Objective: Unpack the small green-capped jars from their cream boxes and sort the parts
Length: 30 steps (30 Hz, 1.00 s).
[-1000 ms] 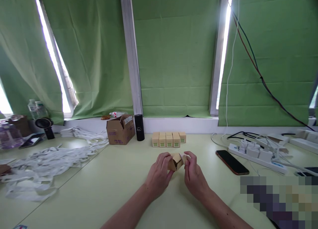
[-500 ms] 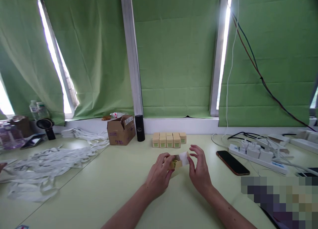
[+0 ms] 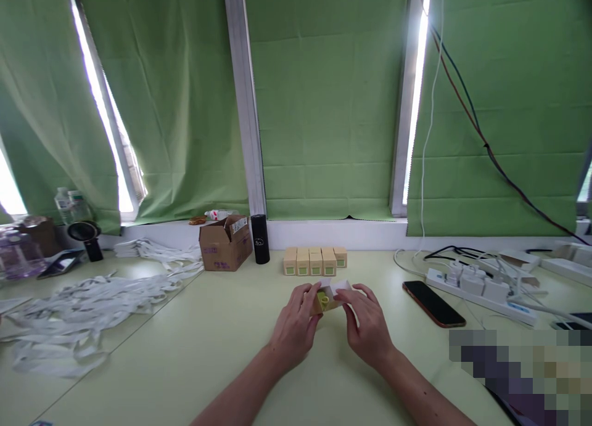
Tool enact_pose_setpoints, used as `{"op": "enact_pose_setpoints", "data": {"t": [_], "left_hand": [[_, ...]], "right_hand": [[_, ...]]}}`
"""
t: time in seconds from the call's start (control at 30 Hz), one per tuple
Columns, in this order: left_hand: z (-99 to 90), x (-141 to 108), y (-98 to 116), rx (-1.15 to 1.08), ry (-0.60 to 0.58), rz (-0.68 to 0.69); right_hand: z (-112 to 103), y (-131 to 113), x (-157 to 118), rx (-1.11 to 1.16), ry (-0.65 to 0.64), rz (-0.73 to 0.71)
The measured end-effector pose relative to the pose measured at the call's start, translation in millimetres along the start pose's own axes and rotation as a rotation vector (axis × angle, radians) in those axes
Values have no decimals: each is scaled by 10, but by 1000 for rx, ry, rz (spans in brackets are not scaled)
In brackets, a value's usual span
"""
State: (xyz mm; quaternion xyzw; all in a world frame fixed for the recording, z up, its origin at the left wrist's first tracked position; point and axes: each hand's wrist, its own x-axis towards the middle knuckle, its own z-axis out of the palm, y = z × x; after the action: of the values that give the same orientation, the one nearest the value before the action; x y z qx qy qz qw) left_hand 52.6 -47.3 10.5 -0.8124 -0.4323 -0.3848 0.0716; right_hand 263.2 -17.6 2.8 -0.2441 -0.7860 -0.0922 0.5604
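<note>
My left hand point(image 3: 296, 320) grips a small kraft cardboard box point(image 3: 331, 305) by its left side, just above the table. The box stands with its top flaps up, their pale inner faces showing. Inside lies a small yellow-green item point(image 3: 324, 299), looped in shape; its kind I cannot make out. My right hand point(image 3: 369, 324) is at the box's right side, thumb and fingers closed on the right flap point(image 3: 343, 285). Beyond the hands stands a row of several small closed kraft boxes point(image 3: 316, 262) with green-edged labels.
A brown carton point(image 3: 222, 253) and a black cylinder point(image 3: 260, 240) stand by the sill. White straps point(image 3: 102, 306) are heaped at left. To the right lie a phone point(image 3: 433, 303), a power strip point(image 3: 481, 295) with plugs, and cables. A blurred patch covers the lower right.
My right hand has moved left and closer to the box, bringing its flap inward. The left hand keeps its hold, and the box has turned slightly. A hand at the far left edge has gone.
</note>
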Motion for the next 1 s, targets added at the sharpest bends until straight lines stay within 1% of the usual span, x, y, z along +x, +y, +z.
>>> {"op": "enact_pose_setpoints", "data": {"t": [0.1,0.17,0.27,0.37,0.47,0.57,0.7,0.8,0.9,1.0], "left_hand": [[18,-2,-19,7,25,-41],[25,-2,-29,16,40,-49],[30,-2,-40,37,58,-21],[32,2,-30,86,65,20],[34,11,5,168,65,88],[44,18,48,269,46,183],[78,22,80,369,12,276],[96,29,83,402,13,274],[90,39,66,428,44,237],[67,48,34,445,73,210]], "right_hand": [[-4,-18,-2,12,40,14],[4,-31,-9,7,25,30],[29,-54,-25,-19,-9,80],[58,-80,-39,-39,-21,176],[88,-102,-39,-19,-28,339],[124,-111,-30,67,-48,481],[177,-103,-29,245,-48,592],[209,-86,-43,348,2,671],[229,-60,-58,432,73,739],[242,-24,-62,570,126,816]]}}
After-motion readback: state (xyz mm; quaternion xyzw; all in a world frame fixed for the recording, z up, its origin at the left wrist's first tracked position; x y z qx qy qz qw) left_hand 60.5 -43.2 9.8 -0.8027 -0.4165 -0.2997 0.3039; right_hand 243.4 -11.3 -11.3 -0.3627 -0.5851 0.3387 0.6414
